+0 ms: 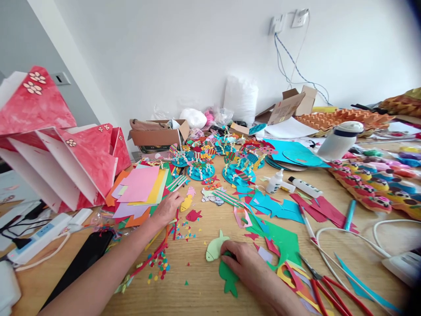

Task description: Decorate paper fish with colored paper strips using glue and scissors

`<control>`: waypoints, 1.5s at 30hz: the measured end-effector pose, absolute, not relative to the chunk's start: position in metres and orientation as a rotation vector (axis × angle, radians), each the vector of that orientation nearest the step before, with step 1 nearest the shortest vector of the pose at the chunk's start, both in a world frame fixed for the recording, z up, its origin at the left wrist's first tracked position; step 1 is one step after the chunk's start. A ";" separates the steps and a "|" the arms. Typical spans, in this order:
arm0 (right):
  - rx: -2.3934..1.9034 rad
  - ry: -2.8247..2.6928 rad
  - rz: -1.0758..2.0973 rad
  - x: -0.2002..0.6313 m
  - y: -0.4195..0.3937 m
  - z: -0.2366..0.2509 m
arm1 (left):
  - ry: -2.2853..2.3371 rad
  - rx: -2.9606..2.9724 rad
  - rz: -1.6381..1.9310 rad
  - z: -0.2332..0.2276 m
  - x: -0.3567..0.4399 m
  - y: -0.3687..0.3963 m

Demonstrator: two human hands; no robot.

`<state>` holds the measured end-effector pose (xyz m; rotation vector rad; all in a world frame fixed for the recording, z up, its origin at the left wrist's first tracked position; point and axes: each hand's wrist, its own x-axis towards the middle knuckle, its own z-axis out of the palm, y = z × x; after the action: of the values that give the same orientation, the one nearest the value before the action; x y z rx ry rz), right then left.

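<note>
My right hand point(243, 261) grips a dark green paper fish point(229, 277) between thumb and fingers, low over the table. Just beyond its fingertips lies a pale green paper fish point(215, 249) with a drawn eye and gill line. Farther forward, my left hand point(168, 208) has its fingers drawn together at the left edge of a yellow paper fish point(187, 202); its fingertips are partly hidden. A small pink paper fish point(191, 191) lies behind the yellow one, and a red paper fish point(194, 215) lies in front of it.
Coloured paper sheets point(140, 183) are stacked left of my left hand. Red-handled scissors point(324, 285), a white cable point(348, 267) and paper scraps point(283, 239) lie on the right. Finished fish models on blue bases point(201, 171), a glue bottle point(275, 181) and a white tumbler point(342, 139) stand farther back.
</note>
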<state>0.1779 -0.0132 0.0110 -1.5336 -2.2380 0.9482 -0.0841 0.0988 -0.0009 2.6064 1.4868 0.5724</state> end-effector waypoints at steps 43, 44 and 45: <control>-1.489 -2.692 0.714 0.162 0.030 0.029 | 1.127 1.110 0.881 0.047 -0.065 -0.003; -1.487 -2.711 0.709 0.162 0.031 0.029 | 1.131 1.094 0.892 0.046 -0.068 -0.004; -1.484 -2.726 0.705 0.162 0.032 0.029 | 1.134 1.074 0.904 0.046 -0.071 -0.004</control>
<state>0.1624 0.0322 0.0286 -1.4839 -2.7257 0.7046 -0.0705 -0.0044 0.0457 1.0741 1.1340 0.9040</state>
